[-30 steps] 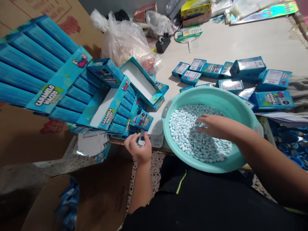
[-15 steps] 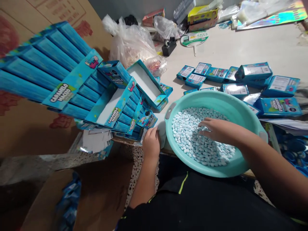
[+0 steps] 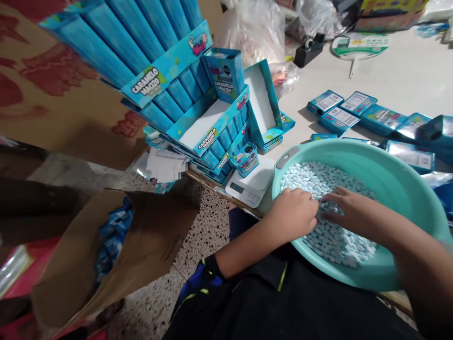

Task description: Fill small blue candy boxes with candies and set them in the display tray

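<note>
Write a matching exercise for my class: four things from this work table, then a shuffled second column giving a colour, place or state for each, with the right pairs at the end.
Column one
1. Basin
2. Candies
3. Scale
4. Tape dispenser

Column two
A. White, with a small blue box on it
B. Black, near the handheld fan
C. Turquoise, with the left hand and right hand over its inside
D. Pale blue, lying loose in a heap

Right pairs: 1-C, 2-D, 3-A, 4-B
</note>
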